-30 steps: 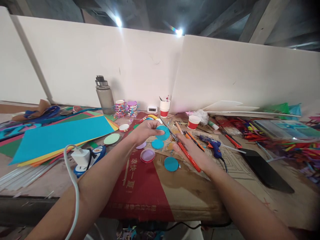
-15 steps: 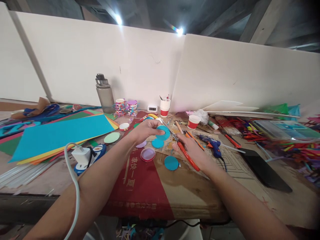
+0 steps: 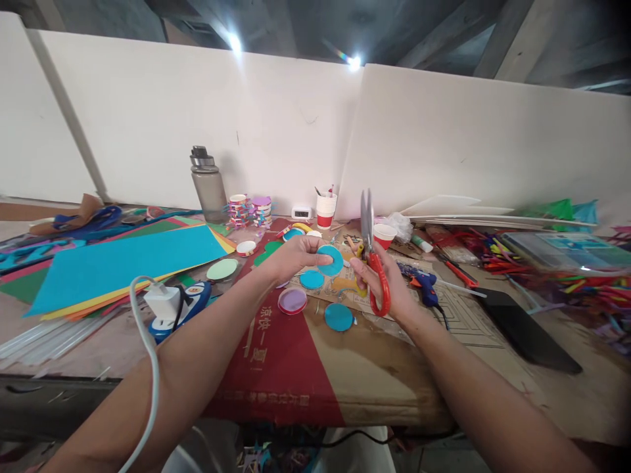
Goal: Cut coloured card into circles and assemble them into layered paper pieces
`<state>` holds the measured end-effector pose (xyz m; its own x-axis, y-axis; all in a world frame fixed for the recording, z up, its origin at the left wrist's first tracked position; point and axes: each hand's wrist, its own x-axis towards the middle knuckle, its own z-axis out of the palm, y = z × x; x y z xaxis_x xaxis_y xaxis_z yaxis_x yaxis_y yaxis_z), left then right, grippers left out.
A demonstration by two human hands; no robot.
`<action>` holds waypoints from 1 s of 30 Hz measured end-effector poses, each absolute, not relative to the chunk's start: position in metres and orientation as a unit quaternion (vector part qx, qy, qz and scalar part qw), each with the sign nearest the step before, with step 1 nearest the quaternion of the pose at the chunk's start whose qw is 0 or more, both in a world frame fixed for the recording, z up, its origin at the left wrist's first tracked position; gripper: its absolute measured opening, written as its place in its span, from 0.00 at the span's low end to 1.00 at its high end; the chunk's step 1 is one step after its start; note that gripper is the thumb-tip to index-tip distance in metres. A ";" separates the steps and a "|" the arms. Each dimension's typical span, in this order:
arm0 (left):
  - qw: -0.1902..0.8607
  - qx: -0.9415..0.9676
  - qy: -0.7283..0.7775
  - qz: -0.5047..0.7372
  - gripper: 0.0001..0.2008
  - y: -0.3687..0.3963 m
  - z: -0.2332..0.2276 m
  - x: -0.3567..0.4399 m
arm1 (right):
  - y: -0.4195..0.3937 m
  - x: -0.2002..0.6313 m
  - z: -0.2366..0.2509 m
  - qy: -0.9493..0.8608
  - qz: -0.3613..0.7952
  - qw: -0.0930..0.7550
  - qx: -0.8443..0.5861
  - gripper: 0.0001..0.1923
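Note:
Between thumb and fingers, my left hand (image 3: 302, 256) pinches a blue paper disc (image 3: 331, 261) above the cardboard. My right hand (image 3: 377, 279) holds scissors (image 3: 378, 289) by their red handles, blades together and pointing up, a little right of the disc. Below the hands a second blue disc (image 3: 312, 279) and a darker blue disc (image 3: 338, 317) lie flat. Left of these sits a shallow red-rimmed cup base with a purple top (image 3: 292, 301).
Blue paper sheets (image 3: 123, 263) and a power strip (image 3: 197, 299) with a white charger are at left. A bottle (image 3: 208, 190) and paper cups (image 3: 325, 210) stand by the wall. On the right lie a glue gun (image 3: 422, 284) and a black phone (image 3: 530, 332).
My right hand has swung the scissors from pointing at the disc to upright, away from it. My left hand has shifted slightly right with the blue disc.

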<state>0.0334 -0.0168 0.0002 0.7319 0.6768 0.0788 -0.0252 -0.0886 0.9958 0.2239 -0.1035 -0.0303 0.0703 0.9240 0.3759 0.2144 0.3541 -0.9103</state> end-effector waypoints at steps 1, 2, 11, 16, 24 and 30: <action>0.626 0.688 0.241 0.276 0.16 -0.017 -0.002 0.035 | -0.104 0.224 -0.029 -0.605 0.308 0.571 -0.461 0.22; 0.616 0.697 0.245 0.273 0.17 -0.017 -0.004 0.036 | -0.104 0.223 -0.027 -0.609 0.294 0.579 -0.456 0.22; 0.507 0.791 0.260 0.226 0.14 -0.027 -0.007 0.047 | -0.098 0.222 -0.038 -0.655 0.205 0.570 -0.453 0.20; 0.492 0.773 0.292 0.276 0.13 -0.030 -0.012 0.053 | -0.094 0.222 -0.038 -0.626 0.232 0.592 -0.451 0.22; 0.583 0.624 0.295 0.427 0.18 -0.048 -0.032 0.075 | -0.092 0.219 -0.039 -0.502 0.311 0.699 -0.402 0.23; 0.623 0.567 0.286 0.457 0.21 -0.053 -0.032 0.082 | -0.090 0.215 -0.040 -0.477 0.309 0.732 -0.375 0.21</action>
